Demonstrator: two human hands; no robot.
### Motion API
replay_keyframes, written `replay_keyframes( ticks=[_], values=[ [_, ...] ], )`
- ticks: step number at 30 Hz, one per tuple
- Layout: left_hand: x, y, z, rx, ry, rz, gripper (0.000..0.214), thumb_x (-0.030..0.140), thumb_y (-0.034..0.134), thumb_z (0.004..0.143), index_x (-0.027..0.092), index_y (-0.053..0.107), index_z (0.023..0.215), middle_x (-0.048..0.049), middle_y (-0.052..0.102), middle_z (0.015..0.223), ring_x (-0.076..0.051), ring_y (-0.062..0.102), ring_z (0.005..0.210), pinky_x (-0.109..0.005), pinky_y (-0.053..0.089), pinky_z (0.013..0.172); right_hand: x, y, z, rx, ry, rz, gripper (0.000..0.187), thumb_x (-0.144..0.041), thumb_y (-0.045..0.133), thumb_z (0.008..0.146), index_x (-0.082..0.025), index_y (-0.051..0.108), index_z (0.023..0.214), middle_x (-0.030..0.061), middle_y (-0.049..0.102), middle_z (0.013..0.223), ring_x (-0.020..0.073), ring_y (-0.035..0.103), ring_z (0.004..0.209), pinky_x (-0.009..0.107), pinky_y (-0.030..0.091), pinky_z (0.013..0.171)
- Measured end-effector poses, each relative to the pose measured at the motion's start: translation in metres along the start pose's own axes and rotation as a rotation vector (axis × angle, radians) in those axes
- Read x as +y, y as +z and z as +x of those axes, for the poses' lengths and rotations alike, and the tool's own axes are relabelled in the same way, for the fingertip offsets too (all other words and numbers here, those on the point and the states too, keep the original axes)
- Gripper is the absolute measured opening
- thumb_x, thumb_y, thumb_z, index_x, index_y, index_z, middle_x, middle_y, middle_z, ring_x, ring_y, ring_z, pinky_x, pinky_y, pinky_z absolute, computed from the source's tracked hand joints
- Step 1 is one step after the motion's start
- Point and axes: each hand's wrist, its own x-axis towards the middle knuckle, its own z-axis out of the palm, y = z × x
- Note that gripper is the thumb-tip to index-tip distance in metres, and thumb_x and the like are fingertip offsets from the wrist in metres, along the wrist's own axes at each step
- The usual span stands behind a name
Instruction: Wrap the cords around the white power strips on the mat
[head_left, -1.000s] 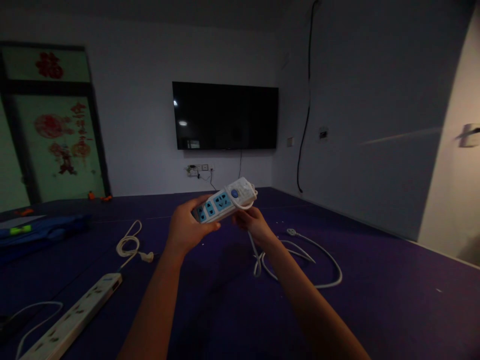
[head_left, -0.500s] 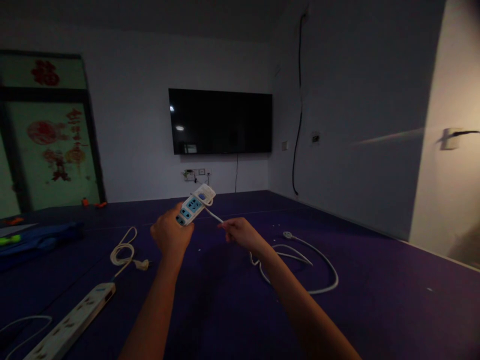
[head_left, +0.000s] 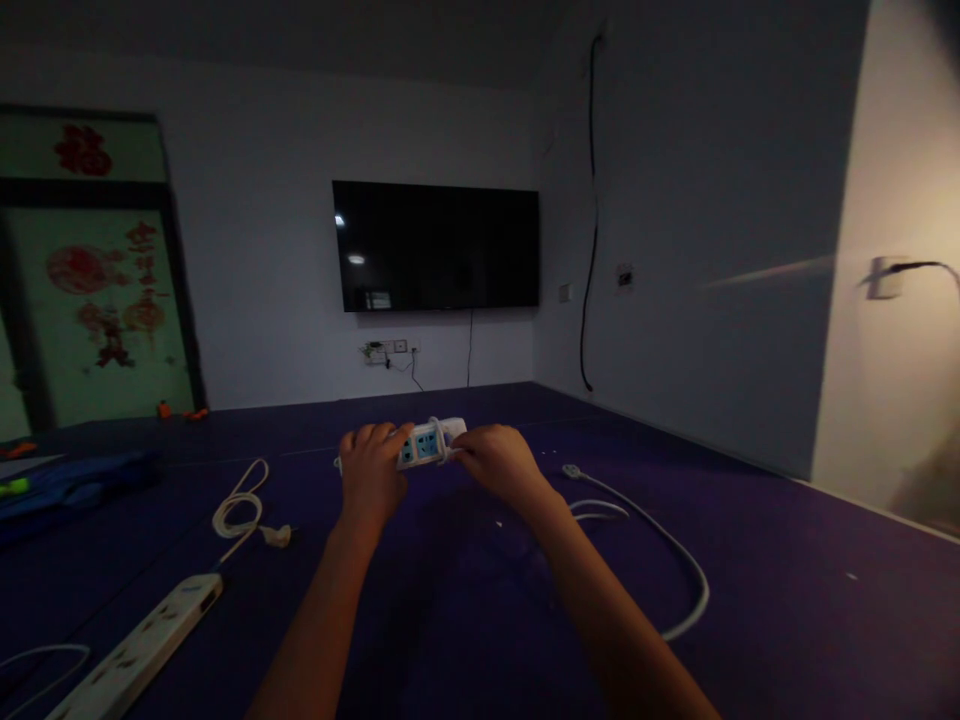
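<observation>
A white power strip with blue sockets (head_left: 422, 443) is held level in front of me, above the purple floor. My left hand (head_left: 370, 477) grips its left end, fingers wrapped round it. On its right end my right hand (head_left: 496, 464) is closed, and I cannot tell whether the fingers also pinch the cord there. The strip's white cord (head_left: 660, 545) trails from under my right arm across the floor to a plug (head_left: 571, 471).
A second white power strip (head_left: 131, 655) lies at the lower left, its cord coiled (head_left: 238, 512) beside a plug. A blue object (head_left: 71, 482) lies at the far left. A black TV (head_left: 435, 246) hangs on the far wall above wall sockets (head_left: 394, 348).
The strip has come down from a tilted hold to a level one. My right hand moved from the cord onto the strip's right end. The cord on the floor has shifted.
</observation>
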Motion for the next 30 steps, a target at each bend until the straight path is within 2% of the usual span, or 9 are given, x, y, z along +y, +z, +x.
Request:
replay_keyframes(
  ticks=[3, 6, 12, 17, 24, 30],
  values=[
    [0.004, 0.001, 0.002, -0.074, 0.122, 0.004, 0.055, 0.001, 0.050, 0.068, 0.029, 0.060, 0.115, -0.0063, 0.065, 0.107, -0.025, 0.051, 0.103, -0.043, 0.031, 0.090, 0.011, -0.003, -0.003, 0.048, -0.008, 0.079, 0.015, -0.021, 0.062, 0.076, -0.021, 0.072, 0.086, 0.0061, 0.073, 0.085, 0.0184, 0.065, 0.078, 0.025, 0.038, 0.065],
    [0.006, -0.003, 0.002, -0.096, 0.217, 0.023, 0.054, 0.000, 0.050, 0.069, 0.028, 0.059, 0.115, -0.0057, 0.064, 0.106, -0.024, 0.051, 0.101, -0.042, 0.030, 0.090, 0.015, -0.005, -0.007, 0.099, -0.023, 0.164, 0.012, -0.020, 0.067, 0.070, -0.019, 0.072, 0.082, 0.0037, 0.072, 0.078, 0.0151, 0.064, 0.070, 0.023, 0.037, 0.061],
    [0.004, -0.015, 0.001, -0.160, 0.321, -0.039, 0.055, -0.001, 0.054, 0.065, 0.027, 0.060, 0.112, -0.0049, 0.063, 0.104, -0.025, 0.050, 0.101, -0.042, 0.029, 0.091, 0.013, -0.007, -0.008, 0.141, -0.102, 0.227, 0.010, -0.018, 0.074, 0.062, -0.018, 0.072, 0.072, 0.0027, 0.070, 0.070, 0.0129, 0.060, 0.064, 0.022, 0.036, 0.059],
    [0.006, -0.017, 0.001, -0.211, 0.362, -0.109, 0.054, -0.001, 0.056, 0.061, 0.026, 0.064, 0.108, -0.0052, 0.063, 0.103, -0.024, 0.051, 0.101, -0.041, 0.028, 0.094, 0.021, -0.004, -0.006, 0.078, -0.049, 0.369, 0.015, -0.021, 0.080, 0.053, -0.017, 0.071, 0.064, 0.0010, 0.068, 0.064, 0.0125, 0.059, 0.061, 0.021, 0.035, 0.054],
    [0.007, -0.023, 0.001, -0.355, 0.401, -0.292, 0.058, 0.001, 0.052, 0.057, 0.025, 0.065, 0.107, -0.0049, 0.066, 0.104, -0.024, 0.053, 0.103, -0.040, 0.031, 0.091, 0.034, -0.004, -0.012, -0.150, 0.080, 0.894, 0.022, -0.026, 0.082, 0.047, -0.013, 0.068, 0.059, 0.0005, 0.064, 0.055, 0.0112, 0.056, 0.050, 0.021, 0.038, 0.046],
    [0.010, -0.024, 0.000, -0.401, 0.406, -0.416, 0.057, 0.006, 0.053, 0.055, 0.028, 0.065, 0.107, -0.0034, 0.067, 0.105, -0.024, 0.055, 0.101, -0.040, 0.032, 0.089, 0.042, -0.003, -0.014, -0.175, -0.006, 1.089, 0.023, -0.027, 0.083, 0.045, -0.015, 0.067, 0.055, 0.0001, 0.064, 0.055, 0.0120, 0.059, 0.052, 0.023, 0.045, 0.051]
  ],
)
